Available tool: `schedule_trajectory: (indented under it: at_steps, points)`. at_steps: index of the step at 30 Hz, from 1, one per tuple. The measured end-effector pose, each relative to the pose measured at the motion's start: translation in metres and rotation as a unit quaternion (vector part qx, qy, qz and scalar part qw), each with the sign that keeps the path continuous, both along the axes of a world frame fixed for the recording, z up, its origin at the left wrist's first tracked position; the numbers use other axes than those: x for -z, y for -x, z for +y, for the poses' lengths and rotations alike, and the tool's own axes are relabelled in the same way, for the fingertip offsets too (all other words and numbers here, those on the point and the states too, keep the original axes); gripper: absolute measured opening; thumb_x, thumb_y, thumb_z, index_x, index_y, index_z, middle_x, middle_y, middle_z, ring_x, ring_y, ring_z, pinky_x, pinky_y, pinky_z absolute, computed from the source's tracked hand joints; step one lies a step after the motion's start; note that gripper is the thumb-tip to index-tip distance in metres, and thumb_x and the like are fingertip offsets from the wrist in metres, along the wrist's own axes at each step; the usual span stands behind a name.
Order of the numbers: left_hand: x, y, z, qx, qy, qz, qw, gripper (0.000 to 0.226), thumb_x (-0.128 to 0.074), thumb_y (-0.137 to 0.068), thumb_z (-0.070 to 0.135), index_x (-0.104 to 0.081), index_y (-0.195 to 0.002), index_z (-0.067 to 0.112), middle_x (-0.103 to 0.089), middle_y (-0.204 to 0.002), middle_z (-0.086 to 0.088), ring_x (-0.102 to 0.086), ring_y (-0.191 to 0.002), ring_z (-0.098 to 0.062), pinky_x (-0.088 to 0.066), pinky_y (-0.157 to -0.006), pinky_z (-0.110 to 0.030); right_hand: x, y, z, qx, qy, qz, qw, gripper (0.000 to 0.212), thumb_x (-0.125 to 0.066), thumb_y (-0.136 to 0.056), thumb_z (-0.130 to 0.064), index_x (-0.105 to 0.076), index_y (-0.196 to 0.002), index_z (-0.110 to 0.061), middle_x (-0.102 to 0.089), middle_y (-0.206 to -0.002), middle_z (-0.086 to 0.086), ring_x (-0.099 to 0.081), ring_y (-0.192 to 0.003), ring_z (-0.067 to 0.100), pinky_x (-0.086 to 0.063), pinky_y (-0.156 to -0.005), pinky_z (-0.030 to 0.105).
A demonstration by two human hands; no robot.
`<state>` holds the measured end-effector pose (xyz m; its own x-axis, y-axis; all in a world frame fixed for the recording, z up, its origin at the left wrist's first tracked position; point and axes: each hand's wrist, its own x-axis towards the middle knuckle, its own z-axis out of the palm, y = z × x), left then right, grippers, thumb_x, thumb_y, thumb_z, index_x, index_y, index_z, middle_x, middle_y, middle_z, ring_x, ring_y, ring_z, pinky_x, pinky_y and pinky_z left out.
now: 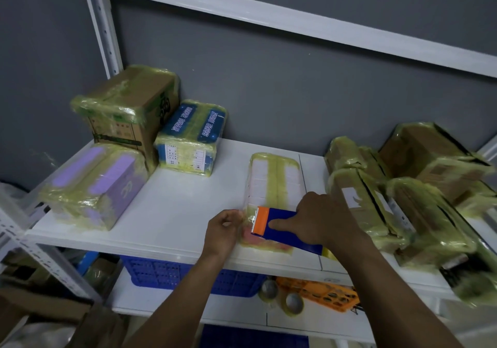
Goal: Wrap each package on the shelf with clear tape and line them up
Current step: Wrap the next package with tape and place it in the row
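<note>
A flat white package (271, 183) with yellowish tape bands lies in the middle of the white shelf (174, 207). My right hand (322, 218) grips a blue and orange tape dispenser (279, 226) and holds it against the package's near end. My left hand (224, 229) pinches the tape at the package's near left corner. On the left stand a purple package (94, 186), a brown box (126, 111) and a blue package (191, 137), all taped. Several taped brown packages (403, 199) crowd the right side.
Below the shelf, a lower board holds a blue crate (172, 272), an orange basket (320, 294) and two tape rolls (282, 298). A white upright post (102, 24) rises at the back left. Cardboard (40, 310) lies at the lower left.
</note>
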<state>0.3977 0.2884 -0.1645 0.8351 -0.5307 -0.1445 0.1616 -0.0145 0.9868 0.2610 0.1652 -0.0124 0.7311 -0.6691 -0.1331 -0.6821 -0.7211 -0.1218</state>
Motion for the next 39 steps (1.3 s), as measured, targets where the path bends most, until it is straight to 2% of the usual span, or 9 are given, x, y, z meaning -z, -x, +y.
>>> schedule_trajectory:
  at_steps: [4,8,15,20,25,31,33,35,39]
  points:
    - [-0.002,0.000,0.004,-0.004,-0.071,-0.039,0.997,0.031,-0.070,-0.094,0.037,-0.060,-0.121,0.026,-0.062,-0.112,0.011,-0.061,-0.101,-0.011,-0.045,-0.076,-0.010,0.000,0.002,-0.001,0.004,-0.011,-0.007,1.000,0.071,-0.065,-0.062,-0.092,-0.048,-0.068,-0.023,-0.053,-0.062,-0.008,-0.057,-0.056,0.011,-0.038,-0.052,0.023]
    - [0.003,0.009,0.011,-0.014,0.027,-0.117,0.993,0.014,-0.065,-0.098,0.025,-0.071,-0.107,0.033,-0.074,-0.100,0.020,-0.068,-0.101,-0.003,-0.050,-0.077,-0.007,0.002,0.005,-0.002,0.004,-0.008,-0.012,1.000,0.073,-0.063,-0.060,-0.094,-0.050,-0.070,-0.023,-0.055,-0.064,-0.008,-0.058,-0.058,0.011,-0.041,-0.054,0.024]
    - [0.008,0.026,0.016,0.081,0.044,-0.125,0.988,0.040,-0.045,-0.102,0.047,-0.057,-0.139,0.037,-0.066,-0.118,0.033,-0.060,-0.115,0.010,-0.047,-0.080,-0.003,0.004,0.009,-0.001,0.005,-0.002,-0.021,1.000,0.074,-0.062,-0.061,-0.094,-0.052,-0.073,-0.022,-0.057,-0.068,-0.007,-0.061,-0.062,0.013,-0.044,-0.056,0.026]
    - [0.002,0.008,0.024,0.110,0.016,-0.218,0.970,0.033,-0.058,-0.097,0.047,-0.057,-0.130,0.045,-0.063,-0.124,0.028,-0.061,-0.116,0.002,-0.052,-0.086,-0.012,0.006,0.016,0.001,0.004,0.004,-0.032,0.999,0.072,-0.064,-0.062,-0.092,-0.053,-0.072,-0.022,-0.058,-0.068,-0.007,-0.061,-0.062,0.012,-0.043,-0.056,0.026]
    - [-0.007,-0.016,0.016,0.191,0.018,-0.340,0.921,0.038,-0.066,-0.093,0.035,-0.060,-0.130,0.044,-0.049,-0.131,0.025,-0.054,-0.126,-0.005,-0.051,-0.098,-0.018,0.004,0.026,-0.004,0.011,-0.019,-0.051,0.998,0.074,-0.067,-0.062,-0.091,-0.062,-0.072,-0.018,-0.063,-0.066,-0.004,-0.064,-0.061,0.012,-0.048,-0.057,0.026]
    - [0.000,-0.027,0.010,0.186,0.042,-0.411,0.892,0.026,-0.076,-0.089,0.034,-0.074,-0.115,0.032,-0.055,-0.134,0.007,-0.055,-0.130,-0.021,-0.054,-0.099,-0.038,0.006,0.034,-0.008,0.010,-0.029,-0.059,0.998,0.070,-0.069,-0.061,-0.090,-0.062,-0.072,-0.021,-0.062,-0.067,-0.006,-0.062,-0.062,0.008,-0.043,-0.055,0.023]
    - [-0.001,-0.030,0.009,0.193,0.030,-0.399,0.896,0.025,-0.073,-0.092,0.035,-0.074,-0.115,0.023,-0.057,-0.133,0.014,-0.053,-0.132,-0.015,-0.050,-0.100,-0.027,0.007,0.034,-0.009,0.008,-0.026,-0.061,0.998,0.070,-0.069,-0.062,-0.090,-0.063,-0.070,-0.021,-0.062,-0.067,-0.006,-0.062,-0.061,0.008,-0.043,-0.054,0.023]
    - [-0.003,-0.028,0.010,0.185,-0.007,-0.463,0.867,0.029,-0.070,-0.094,0.039,-0.071,-0.120,0.025,-0.053,-0.136,0.023,-0.052,-0.129,-0.002,-0.045,-0.102,-0.018,0.006,0.035,-0.008,0.007,-0.023,-0.066,0.998,0.070,-0.069,-0.062,-0.089,-0.062,-0.068,-0.020,-0.061,-0.064,-0.005,-0.062,-0.059,0.008,-0.042,-0.053,0.023]
    - [-0.003,-0.025,0.011,0.208,0.012,-0.436,0.876,0.041,-0.070,-0.090,0.028,-0.069,-0.130,0.018,-0.056,-0.135,0.013,-0.056,-0.126,-0.004,-0.051,-0.101,-0.022,0.002,0.035,-0.008,0.002,-0.035,-0.065,0.997,0.067,-0.071,-0.065,-0.086,-0.065,-0.071,-0.019,-0.064,-0.069,-0.004,-0.064,-0.064,0.010,-0.049,-0.057,0.026]
